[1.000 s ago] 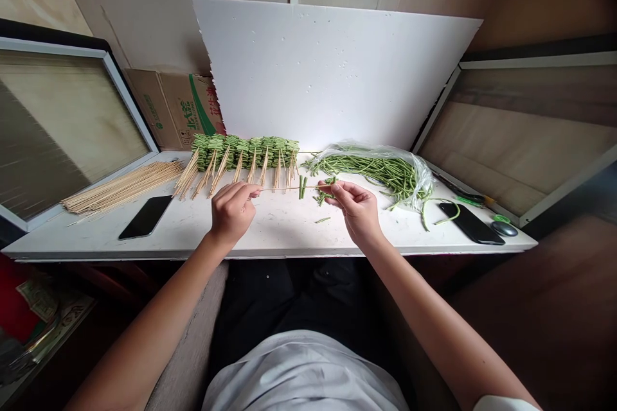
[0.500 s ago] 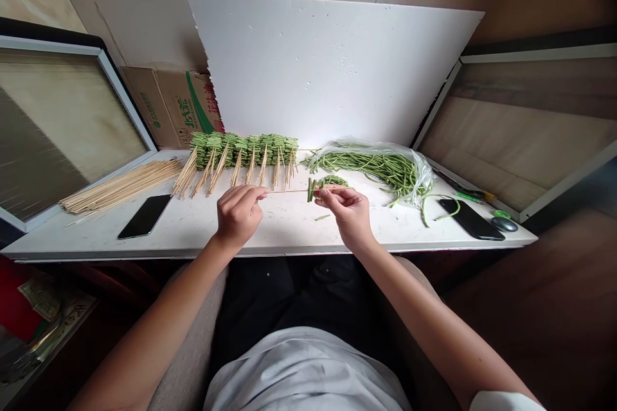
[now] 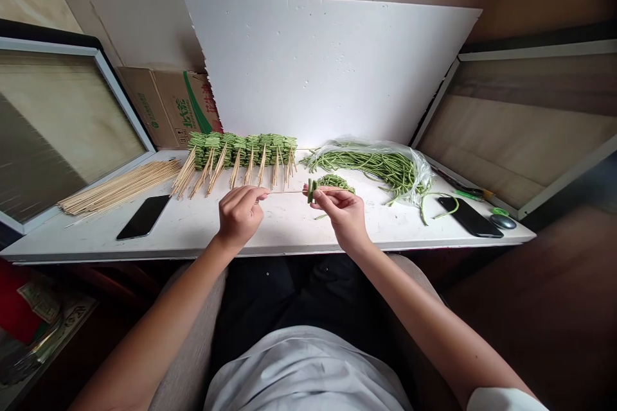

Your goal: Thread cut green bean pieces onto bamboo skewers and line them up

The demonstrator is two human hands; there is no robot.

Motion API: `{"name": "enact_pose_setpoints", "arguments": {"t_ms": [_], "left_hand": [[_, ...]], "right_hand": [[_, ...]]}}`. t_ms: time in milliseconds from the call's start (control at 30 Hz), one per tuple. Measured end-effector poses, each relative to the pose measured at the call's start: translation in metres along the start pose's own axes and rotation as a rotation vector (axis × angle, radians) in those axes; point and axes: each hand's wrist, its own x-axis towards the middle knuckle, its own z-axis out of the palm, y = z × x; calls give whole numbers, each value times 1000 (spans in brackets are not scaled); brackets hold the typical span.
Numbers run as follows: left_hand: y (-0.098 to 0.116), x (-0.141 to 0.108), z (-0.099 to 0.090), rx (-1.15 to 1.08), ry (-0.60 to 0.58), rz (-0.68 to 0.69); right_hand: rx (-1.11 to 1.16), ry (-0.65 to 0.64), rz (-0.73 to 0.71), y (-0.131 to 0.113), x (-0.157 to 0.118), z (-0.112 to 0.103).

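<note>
My left hand is closed around one end of a thin wooden skewer, which runs level to the right. At its other end my right hand pinches short cut pieces of green bean that sit crosswise on the skewer. The fingers partly hide these pieces. Just behind my right hand lies a small pile of cut bean pieces. Farther back on the left, finished skewers of green beans are stacked in a row, their bare sticks pointing towards me.
Loose bare skewers lie at the left beside a phone. Long green beans spill from a clear plastic bag at the right, near a second dark phone. A white foam board stands behind the table.
The bean pieces at my right fingers have drawn closer together on the skewer, and my right hand has shifted slightly left. My left hand keeps its grip on the skewer.
</note>
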Motion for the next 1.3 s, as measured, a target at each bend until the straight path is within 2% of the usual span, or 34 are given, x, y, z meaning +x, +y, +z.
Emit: {"name": "enact_pose_setpoints", "arguments": {"t_ms": [67, 133, 233, 333, 467, 600, 767, 900, 1000, 1133, 1300], "left_hand": [[-6, -2, 1, 2, -21, -42], [-13, -4, 1, 11, -33, -78], [-22, -6, 3, 22, -48, -139], [-25, -8, 4, 21, -83, -175], [-23, -10, 6, 7, -122, -176], [-21, -8, 5, 4, -125, -149], [-18, -4, 2, 17, -119, -117], [-16, -1, 0, 30, -110, -97], [-14, 1, -1, 25, -102, -96], [-12, 2, -2, 31, -78, -77], [-10, 1, -1, 35, -100, -87]], "right_hand": [[-46, -46, -20, -2, 6, -7], [-163, -148, -59, -2, 17, -22], [-580, -364, -170, 5, 38, -54], [-998, -480, -325, 20, 51, -79], [-1256, -596, -326, 38, 52, -87], [-1325, -587, -305, 43, 51, -85], [-1120, -511, -325, 35, 57, -89], [-781, -345, -107, 19, 61, -88], [-413, -207, 50, 9, 61, -84], [21, -121, 185, 3, 59, -78], [162, -79, 201, 0, 55, -71]]}}
